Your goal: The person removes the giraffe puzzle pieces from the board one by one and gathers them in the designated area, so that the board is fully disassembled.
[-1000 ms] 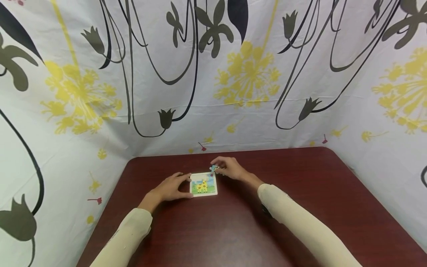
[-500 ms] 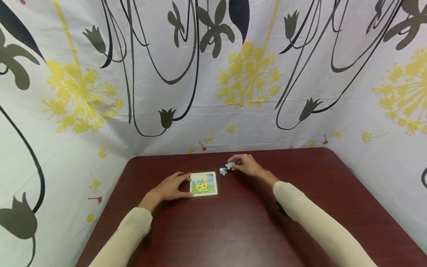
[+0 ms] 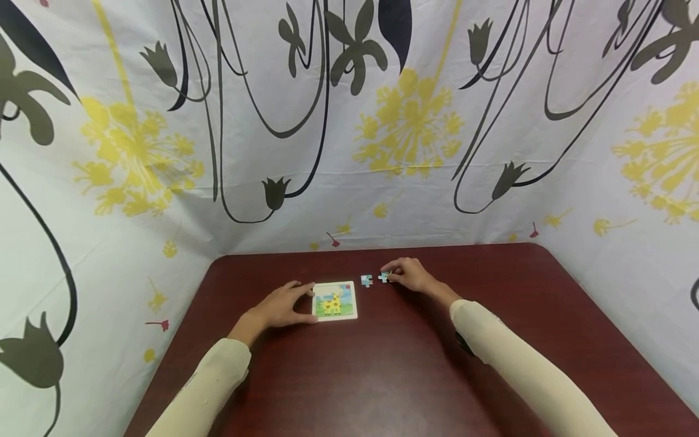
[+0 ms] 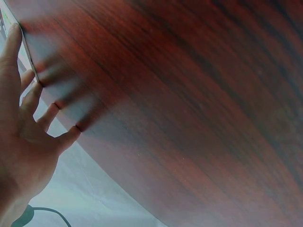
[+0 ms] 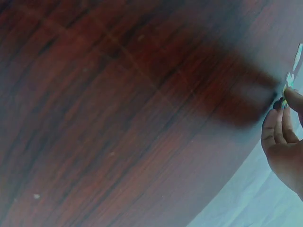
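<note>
A small white-rimmed jigsaw board (image 3: 344, 309) with a giraffe picture lies on the dark red table, left of centre. My left hand (image 3: 275, 306) rests at its left side, thumb at the near corner and forefinger at the far one. In the left wrist view the left fingers are spread, some touching the board's edge (image 4: 29, 59). To the right of the board, my right hand (image 3: 412, 275) pinches a blue jigsaw piece (image 3: 384, 277) between thumb and fingers, close over the table. Another loose blue jigsaw piece (image 3: 366, 280) lies between that piece and the board.
The wood-grain table (image 3: 349, 376) ends at a white cloth backdrop (image 3: 327, 218) printed with flowers, which stands behind and along both sides. Light sleeves (image 3: 508, 364) cover both forearms.
My right hand has moved right, away from the board's far corner, with one jigsaw piece still pinched. Another piece now shows lying on the table. The left hand stays on the board.
</note>
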The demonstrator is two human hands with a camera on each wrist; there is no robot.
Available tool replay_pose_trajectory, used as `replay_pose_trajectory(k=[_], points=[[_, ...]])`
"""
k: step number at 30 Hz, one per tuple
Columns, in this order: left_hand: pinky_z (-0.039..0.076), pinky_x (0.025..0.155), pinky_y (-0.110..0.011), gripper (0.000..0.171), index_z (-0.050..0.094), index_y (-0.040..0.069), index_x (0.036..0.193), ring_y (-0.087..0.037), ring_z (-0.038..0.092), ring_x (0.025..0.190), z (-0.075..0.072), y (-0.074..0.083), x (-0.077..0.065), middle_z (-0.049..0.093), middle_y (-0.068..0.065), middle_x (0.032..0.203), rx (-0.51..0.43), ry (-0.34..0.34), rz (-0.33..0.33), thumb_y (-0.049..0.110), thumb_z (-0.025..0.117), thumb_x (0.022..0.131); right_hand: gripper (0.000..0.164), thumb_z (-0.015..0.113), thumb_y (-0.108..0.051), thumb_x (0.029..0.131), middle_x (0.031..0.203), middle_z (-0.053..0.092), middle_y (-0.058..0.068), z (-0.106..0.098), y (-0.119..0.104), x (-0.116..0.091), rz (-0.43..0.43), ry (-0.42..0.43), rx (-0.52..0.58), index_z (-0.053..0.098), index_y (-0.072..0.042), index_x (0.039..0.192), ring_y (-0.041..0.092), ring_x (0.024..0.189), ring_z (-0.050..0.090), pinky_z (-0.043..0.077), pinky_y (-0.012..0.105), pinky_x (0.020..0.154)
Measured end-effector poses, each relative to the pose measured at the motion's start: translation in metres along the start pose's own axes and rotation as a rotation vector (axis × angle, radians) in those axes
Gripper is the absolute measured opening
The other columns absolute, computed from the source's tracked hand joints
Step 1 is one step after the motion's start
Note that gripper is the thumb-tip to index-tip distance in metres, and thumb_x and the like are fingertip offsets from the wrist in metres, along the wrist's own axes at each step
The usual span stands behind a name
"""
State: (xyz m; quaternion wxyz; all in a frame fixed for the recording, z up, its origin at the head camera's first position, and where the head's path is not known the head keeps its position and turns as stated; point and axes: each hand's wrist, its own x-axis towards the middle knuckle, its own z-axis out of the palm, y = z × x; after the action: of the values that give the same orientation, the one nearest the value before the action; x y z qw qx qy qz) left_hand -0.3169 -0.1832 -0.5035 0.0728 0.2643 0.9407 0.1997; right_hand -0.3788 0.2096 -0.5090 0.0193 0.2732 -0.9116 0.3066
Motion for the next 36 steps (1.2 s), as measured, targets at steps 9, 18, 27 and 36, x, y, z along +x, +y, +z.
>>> replay_pose_trajectory(k=[9, 18, 27, 36], points=[[0.032, 0.115, -0.065, 0.084, 0.05, 0.018, 0.155, -0.038, 0.032, 0.152, -0.003, 0.002, -0.001, 0.053, -0.002, 0.153, -0.013, 0.005, 0.02, 0.061, 0.077, 0.087, 0.019, 0.07, -0.002, 0.098, 0.097, 0.076, 0.005, 0.0, -0.003, 0.002, 0.021, -0.021, -0.03, 0.08, -0.005, 0.115, 0.014, 0.079, 0.067, 0.055, 0.034, 0.074], [0.032, 0.115, -0.066, 0.084, 0.051, 0.019, 0.154, -0.038, 0.031, 0.152, -0.002, 0.002, -0.001, 0.051, -0.003, 0.155, -0.011, 0.006, -0.007, 0.061, 0.078, 0.086, 0.02, 0.069, -0.004, 0.1, 0.093, 0.076, 0.005, -0.002, -0.012, 0.005, 0.01, -0.023, -0.042, 0.077, -0.004, 0.118, 0.016, 0.079, 0.07, 0.058, 0.041, 0.079], [0.031, 0.115, -0.067, 0.084, 0.051, 0.019, 0.155, -0.038, 0.03, 0.153, -0.004, 0.002, 0.001, 0.051, -0.004, 0.155, -0.02, -0.004, 0.002, 0.06, 0.078, 0.087, 0.021, 0.07, -0.005, 0.099, 0.11, 0.076, 0.01, 0.012, -0.029, 0.015, -0.065, -0.038, -0.019, 0.076, -0.003, 0.119, 0.02, 0.093, 0.072, 0.059, 0.035, 0.079], [0.031, 0.115, -0.066, 0.086, 0.047, 0.018, 0.158, -0.038, 0.03, 0.153, -0.001, 0.001, -0.001, 0.053, -0.001, 0.154, -0.011, -0.011, 0.009, 0.06, 0.077, 0.088, 0.022, 0.069, -0.006, 0.1, 0.112, 0.075, 0.008, 0.033, -0.055, 0.025, -0.106, -0.108, 0.008, 0.075, -0.006, 0.121, 0.021, 0.098, 0.071, 0.058, 0.036, 0.084]])
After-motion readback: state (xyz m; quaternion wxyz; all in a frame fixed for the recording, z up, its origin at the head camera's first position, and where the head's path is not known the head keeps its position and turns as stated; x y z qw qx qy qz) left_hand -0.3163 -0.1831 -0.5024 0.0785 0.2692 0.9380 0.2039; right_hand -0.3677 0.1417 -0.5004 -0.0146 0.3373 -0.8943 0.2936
